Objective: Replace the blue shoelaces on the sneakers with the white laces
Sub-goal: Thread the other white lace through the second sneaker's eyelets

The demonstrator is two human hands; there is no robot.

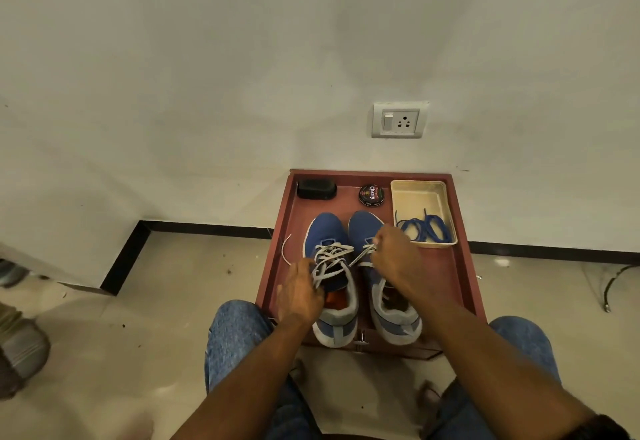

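Head view: left hand (300,292) is gripping the white laces (330,259) on the left sneaker (329,266). Right hand (394,259) is pinching a lace end at the right sneaker (384,287), apparently at a lower eyelet. Blue shoelaces (426,230) are lying in the cream tray (420,197). Risk: uneven pulling is leaving one end short.

right hand (394,259) hides right sneaker (384,287) lacing | polish tin (371,194) small print unreadable
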